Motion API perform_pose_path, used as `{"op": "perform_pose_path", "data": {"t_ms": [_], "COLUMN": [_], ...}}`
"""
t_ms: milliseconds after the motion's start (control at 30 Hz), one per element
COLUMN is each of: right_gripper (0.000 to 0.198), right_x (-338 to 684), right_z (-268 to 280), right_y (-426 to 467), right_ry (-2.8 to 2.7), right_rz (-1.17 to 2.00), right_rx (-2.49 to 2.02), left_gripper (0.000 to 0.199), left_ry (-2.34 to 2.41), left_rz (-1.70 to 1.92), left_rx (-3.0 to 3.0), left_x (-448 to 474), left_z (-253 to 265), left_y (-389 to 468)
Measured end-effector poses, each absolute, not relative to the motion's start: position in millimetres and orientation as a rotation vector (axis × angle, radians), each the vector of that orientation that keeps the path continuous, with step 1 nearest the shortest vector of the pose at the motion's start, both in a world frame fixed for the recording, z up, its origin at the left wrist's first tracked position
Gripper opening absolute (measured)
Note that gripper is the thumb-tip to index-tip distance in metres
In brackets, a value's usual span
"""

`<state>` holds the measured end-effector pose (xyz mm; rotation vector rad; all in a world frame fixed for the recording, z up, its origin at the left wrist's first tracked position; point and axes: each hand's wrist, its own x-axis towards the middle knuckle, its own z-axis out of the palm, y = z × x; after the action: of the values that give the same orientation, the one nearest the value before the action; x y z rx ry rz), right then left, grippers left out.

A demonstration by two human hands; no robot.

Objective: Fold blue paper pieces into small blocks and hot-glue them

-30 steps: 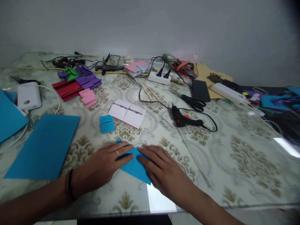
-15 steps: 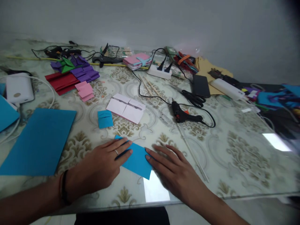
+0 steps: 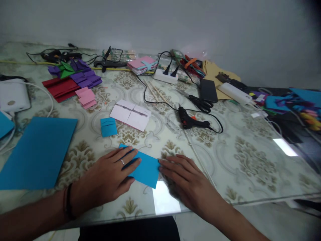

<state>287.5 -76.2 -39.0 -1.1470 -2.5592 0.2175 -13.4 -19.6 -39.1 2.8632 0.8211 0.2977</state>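
Note:
A blue piece of paper (image 3: 146,167) lies near the table's front edge. My left hand (image 3: 110,175) rests on its left part with fingers stretched out, a ring on one finger. At the paper's right edge, my right hand (image 3: 189,182) lies with fingers extended, the fingertips at or just beside that edge. A small folded blue paper (image 3: 108,127) sits just beyond my left hand. Behind it is a white folded paper (image 3: 130,115) with dark slits. To the left lies a large blue sheet (image 3: 41,152).
A black glue gun (image 3: 190,119) and black-handled scissors (image 3: 200,103) lie right of centre, near thin sticks. Folded red paper (image 3: 60,88), purple paper (image 3: 86,78) and pink paper (image 3: 86,97) are at the back left. A power strip (image 3: 165,77) with plugs stands at the back.
The whole view has shifted, with things appearing slightly further left. My right fingertips have slid off the blue paper to its right edge. The left hand stays on it.

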Motion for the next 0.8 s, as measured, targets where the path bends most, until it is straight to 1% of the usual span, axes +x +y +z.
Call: {"op": "perform_pose_path", "data": {"t_ms": [100,300,533,633,800], "right_gripper": [0.048,0.058,0.060,0.062,0.058], "right_x": [283,270,255,248,252], "right_z": [-39,-42,-37,-34,-31], "right_y": [-71,-62,-45,-39,-37], "right_ry": [-2.613,-2.783,-2.860,-2.883,-2.927], "right_rz": [0.195,0.194,0.231,0.228,0.205], "right_rx": [-1.131,-1.122,-1.071,-1.045,-0.988], "left_gripper": [0.045,0.047,0.049,0.053,0.062], "left_ry": [0.831,0.817,0.761,0.761,0.774], "left_rz": [0.287,0.270,0.294,0.299,0.284], "left_rx": [2.848,2.825,2.760,2.701,2.700], "left_x": [-13,-12,-18,-21,-23], "left_z": [-38,-35,-39,-38,-34], "left_y": [-21,-23,-17,-14,-15]}}
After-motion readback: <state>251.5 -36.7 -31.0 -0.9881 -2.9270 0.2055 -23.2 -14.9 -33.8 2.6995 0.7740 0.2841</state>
